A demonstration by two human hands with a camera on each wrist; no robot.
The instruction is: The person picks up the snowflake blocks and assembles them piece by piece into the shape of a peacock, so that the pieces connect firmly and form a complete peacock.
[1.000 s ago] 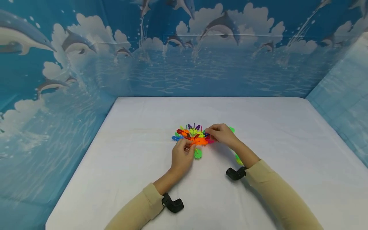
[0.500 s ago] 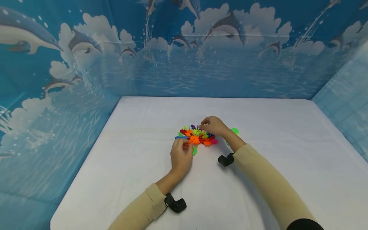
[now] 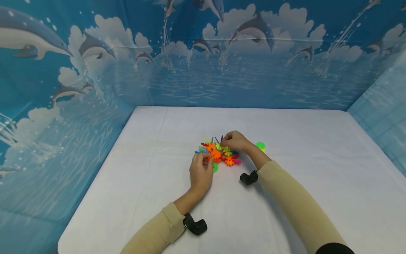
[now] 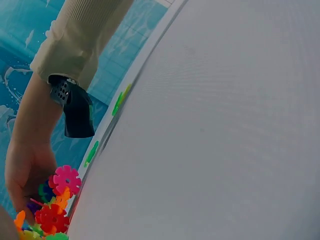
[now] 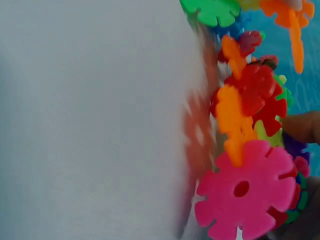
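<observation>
A cluster of interlocking plastic snowflake discs [image 3: 219, 153], in orange, red, green, pink, purple and blue, is sitting near the middle of the white counter [image 3: 158, 183], and both hands are working on it. The left hand [image 3: 201, 171] is reaching in from the near side with its fingers curled, pinching the cluster's near-left edge beside an orange disc; a loose green disc [image 3: 215, 167] is lying on the counter just right of its knuckles. The right hand [image 3: 234, 141] is coming in from the right with its fingers bent down, pinching pieces at the far top of the cluster. Another green disc [image 3: 260, 145] is lying alone on the counter just right of that hand, apart from the cluster. In the right wrist view a large pink disc [image 5: 247, 190] is filling the near corner, slotted against orange and red discs, with a fingertip [image 5: 302, 126] touching the cluster at the frame's right edge. In the left wrist view the right hand [image 4: 25, 175] is cupping the coloured pieces, with a pink disc [image 4: 66, 179] and a red disc [image 4: 50, 219] showing by it. Each beige sleeve is ending at a black wrist camera [image 3: 248, 178]. A blue backdrop [image 3: 203, 53] printed with dolphins, clouds and water is standing around the counter. No readable writing, brand or label is showing on anything.
</observation>
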